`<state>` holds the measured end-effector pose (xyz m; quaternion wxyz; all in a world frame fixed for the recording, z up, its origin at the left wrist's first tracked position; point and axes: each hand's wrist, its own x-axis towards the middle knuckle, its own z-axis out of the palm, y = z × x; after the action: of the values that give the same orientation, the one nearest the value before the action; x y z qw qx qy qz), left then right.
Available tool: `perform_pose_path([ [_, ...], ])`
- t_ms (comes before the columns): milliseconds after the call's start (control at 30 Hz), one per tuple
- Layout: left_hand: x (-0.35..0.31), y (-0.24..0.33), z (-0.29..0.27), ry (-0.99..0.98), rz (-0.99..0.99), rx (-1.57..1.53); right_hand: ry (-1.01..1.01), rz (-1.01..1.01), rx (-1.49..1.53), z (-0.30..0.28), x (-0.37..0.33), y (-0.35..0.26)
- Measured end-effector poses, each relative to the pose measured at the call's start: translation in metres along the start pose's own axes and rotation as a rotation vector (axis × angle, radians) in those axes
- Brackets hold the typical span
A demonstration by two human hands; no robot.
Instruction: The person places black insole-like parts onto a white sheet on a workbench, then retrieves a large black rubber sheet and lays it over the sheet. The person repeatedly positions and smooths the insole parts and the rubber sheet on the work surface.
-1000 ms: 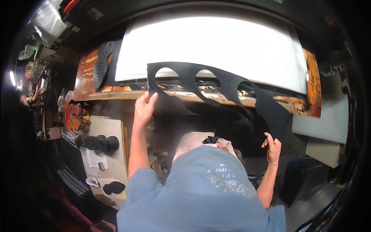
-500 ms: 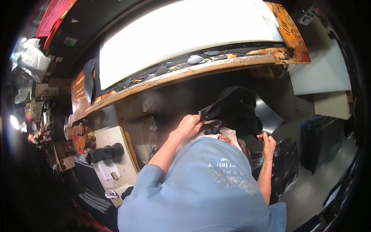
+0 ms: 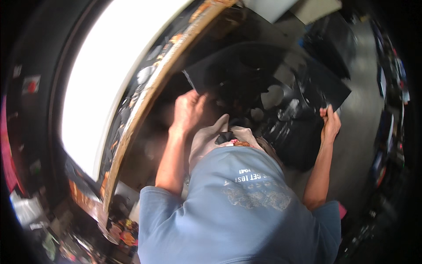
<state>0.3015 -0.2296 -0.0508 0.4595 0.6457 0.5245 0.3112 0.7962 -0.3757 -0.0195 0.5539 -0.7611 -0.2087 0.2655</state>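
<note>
A thin black sheet (image 3: 327, 86) with cut-out holes stretches between my two hands, out in front of my body. My left hand (image 3: 187, 112) pinches its left edge, close beside the workbench. On the other side, my right hand (image 3: 330, 125) grips the lower right corner between thumb and fingers. Pale floor and glossy dark material show around and through the sheet, so some of its outline is hard to make out. Motion blurs part of it.
The workbench's worn wooden edge (image 3: 151, 94) slants along my left, with a bright white board (image 3: 114, 57) on top. Dark and grey offcuts (image 3: 145, 75) lie between them. A black stack (image 3: 332, 42) stands on the floor at far right.
My view has turned to the right, so the bench now runs steeply down my left. My hands have moved farther apart, and the sheet, bunched before, is spread wider.
</note>
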Motion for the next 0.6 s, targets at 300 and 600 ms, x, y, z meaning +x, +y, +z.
perform_pose_path([
  [300, 0.060, 0.086, 0.006, -0.078, 0.292, -0.220, 0.404, -0.235, 0.175, -0.092, -0.057, -0.065],
  [600, 0.059, 0.213, 0.060, -0.480, 0.425, -0.338, 0.889, -0.295, 0.138, -0.286, -0.169, -0.098],
])
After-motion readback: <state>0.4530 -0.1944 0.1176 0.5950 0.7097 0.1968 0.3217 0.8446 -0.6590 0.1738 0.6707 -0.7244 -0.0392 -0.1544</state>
